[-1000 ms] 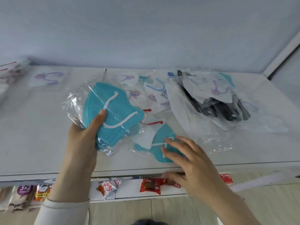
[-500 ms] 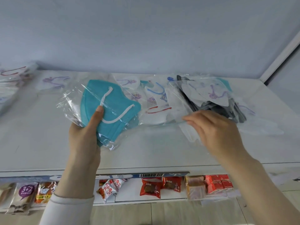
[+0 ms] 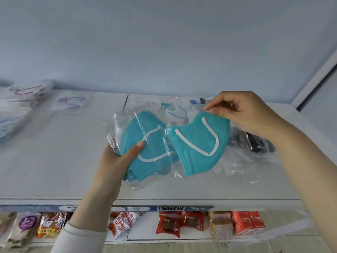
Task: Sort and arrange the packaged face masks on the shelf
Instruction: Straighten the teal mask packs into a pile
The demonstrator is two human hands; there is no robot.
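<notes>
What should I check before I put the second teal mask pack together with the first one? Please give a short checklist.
1. Left hand grips the first teal pack: ok.
2. Right hand pinches the second teal pack by its top edge: ok.
3. Colours match, both teal with white loops: ok.
4. Packs aligned the same way: not ok, they tilt differently.
5. Wrappers sealed: cannot tell.
6. Free shelf space at left: ok.

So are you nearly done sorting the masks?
Not nearly. Done: a stack of masks sits at the shelf's far left. In hand: the left hand holds teal masks and the right hand brings another teal mask beside them. Left: the loose masks behind and the dark masks on the right.
</notes>
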